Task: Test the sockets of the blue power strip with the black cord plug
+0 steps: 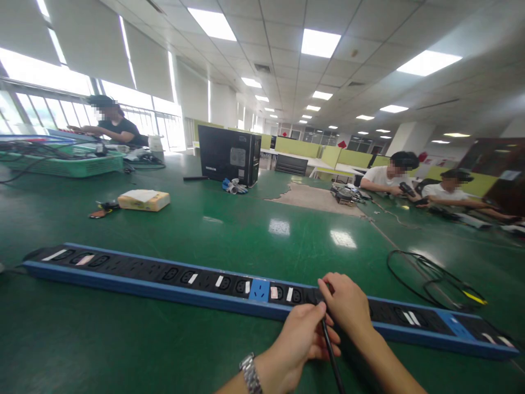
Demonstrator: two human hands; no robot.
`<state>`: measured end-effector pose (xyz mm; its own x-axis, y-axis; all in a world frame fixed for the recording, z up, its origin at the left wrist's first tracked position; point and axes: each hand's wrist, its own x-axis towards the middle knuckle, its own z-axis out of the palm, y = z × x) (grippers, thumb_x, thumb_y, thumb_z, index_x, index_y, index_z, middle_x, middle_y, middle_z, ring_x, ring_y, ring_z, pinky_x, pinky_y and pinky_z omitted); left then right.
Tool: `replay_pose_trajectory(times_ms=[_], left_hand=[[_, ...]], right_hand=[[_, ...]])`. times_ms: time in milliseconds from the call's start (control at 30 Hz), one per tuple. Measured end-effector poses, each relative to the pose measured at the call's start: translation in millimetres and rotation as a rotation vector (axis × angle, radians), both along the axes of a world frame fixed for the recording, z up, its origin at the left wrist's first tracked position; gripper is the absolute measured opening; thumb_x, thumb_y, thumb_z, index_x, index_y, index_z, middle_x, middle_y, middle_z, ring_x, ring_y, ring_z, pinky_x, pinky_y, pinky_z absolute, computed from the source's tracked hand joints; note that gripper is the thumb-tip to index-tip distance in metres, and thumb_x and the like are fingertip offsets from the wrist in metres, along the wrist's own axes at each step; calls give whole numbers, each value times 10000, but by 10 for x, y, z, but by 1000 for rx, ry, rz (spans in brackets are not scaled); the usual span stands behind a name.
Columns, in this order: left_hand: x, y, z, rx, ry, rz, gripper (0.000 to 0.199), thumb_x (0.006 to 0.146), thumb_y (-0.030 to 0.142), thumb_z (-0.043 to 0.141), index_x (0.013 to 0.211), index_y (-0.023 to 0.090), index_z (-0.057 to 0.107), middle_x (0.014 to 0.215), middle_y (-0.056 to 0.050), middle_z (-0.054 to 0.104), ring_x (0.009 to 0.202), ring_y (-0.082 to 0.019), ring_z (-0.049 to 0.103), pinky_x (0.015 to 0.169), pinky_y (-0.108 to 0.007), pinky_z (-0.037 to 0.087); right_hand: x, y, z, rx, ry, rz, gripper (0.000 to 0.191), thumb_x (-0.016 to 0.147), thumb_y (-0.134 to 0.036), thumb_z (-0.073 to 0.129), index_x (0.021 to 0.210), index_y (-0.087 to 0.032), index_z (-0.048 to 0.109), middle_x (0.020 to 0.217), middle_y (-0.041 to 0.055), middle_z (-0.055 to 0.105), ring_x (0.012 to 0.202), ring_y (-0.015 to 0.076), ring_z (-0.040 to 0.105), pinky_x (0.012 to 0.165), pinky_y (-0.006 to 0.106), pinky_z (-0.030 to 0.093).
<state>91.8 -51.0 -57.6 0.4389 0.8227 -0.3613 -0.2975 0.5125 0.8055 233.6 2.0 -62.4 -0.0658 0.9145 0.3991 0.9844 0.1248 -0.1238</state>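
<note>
- Power strip (262, 308), blue and black, lies lengthwise across the green table (164, 345) before you.
- Your left hand (298, 332), close beside the right, pinches the black cable (330, 353).
- Your right hand (348, 302) is at the plug (313, 296); whether it grips, I cannot tell.

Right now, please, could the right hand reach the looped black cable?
Probably yes: nothing visible stands between the right hand and the looped black cable, lying just beyond the power strip.

View's kinda blocked tbh
Bare right hand (348, 302) hides part of the long blue-black power strip (259, 290); thick black cable (333, 355) runs off the bottom edge.
</note>
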Motion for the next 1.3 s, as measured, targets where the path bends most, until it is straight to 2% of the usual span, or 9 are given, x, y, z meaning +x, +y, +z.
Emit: replay_pose_trajectory(times_ms=[267,367,467,567,633,733,800,967,1300], left_hand=[[27,-27,79,-25,-94,50,383,744,512,599,781,131,567,619,-34,625,484,-126,586,528,-250,421],[17,-67,356,92,-165,8,332,788,457,574,819,127,582,637,-40,636,509,-129,604,551,-252,450],[-149,-37,777,256,-240,19,287,823,414,556,807,130,590,567,-13,600,466,-113,566,500,-228,446],[-552,84,1123,309,-254,286,272,841,410,551,756,153,581,468,52,492,393,-77,483,418,-180,381],[-886,164,1194,236,-201,398,310,842,431,546,704,155,572,440,70,436,348,-57,411,366,-165,325],[-1285,205,1019,165,-9,434,355,820,452,571,668,131,584,470,47,473,366,-53,432,335,-146,275],[-1414,179,792,102,59,341,350,774,476,626,716,131,604,462,63,465,319,-27,342,298,-135,167],[-1366,96,373,19,181,210,424,724,581,621,709,159,582,341,108,336,255,-41,259,285,-153,151],[-1238,124,248,118,347,190,531,673,678,587,612,151,581,293,88,332,242,-45,239,283,-166,134]], right_hand=[[46,7,-21,-10,-132,25,295,913,-348,454,682,-213,579,753,29,610,778,198,533,652,304,268],[44,-34,15,-33,-96,49,264,910,-268,436,698,-213,585,769,26,620,757,186,532,642,297,271],[20,-55,37,-17,-71,31,271,910,-271,439,692,-211,589,753,26,626,738,178,534,637,298,271],[-4,-35,22,12,-81,-7,290,907,-336,467,674,-210,584,738,27,621,767,190,544,651,308,267],[-10,-15,3,17,-80,-7,308,911,-353,462,661,-213,574,739,23,616,775,190,545,659,310,267],[-6,3,-16,22,-78,-3,325,917,-357,446,652,-212,565,738,23,613,768,186,541,657,308,267],[0,6,-20,20,-81,0,330,917,-354,442,647,-210,563,728,25,610,757,183,537,650,306,266],[12,7,-22,32,-83,11,334,911,-348,443,636,-207,570,713,30,604,743,178,531,639,303,268],[21,6,-30,34,-67,11,337,915,-348,437,633,-207,557,709,24,596,740,173,526,662,293,291]])
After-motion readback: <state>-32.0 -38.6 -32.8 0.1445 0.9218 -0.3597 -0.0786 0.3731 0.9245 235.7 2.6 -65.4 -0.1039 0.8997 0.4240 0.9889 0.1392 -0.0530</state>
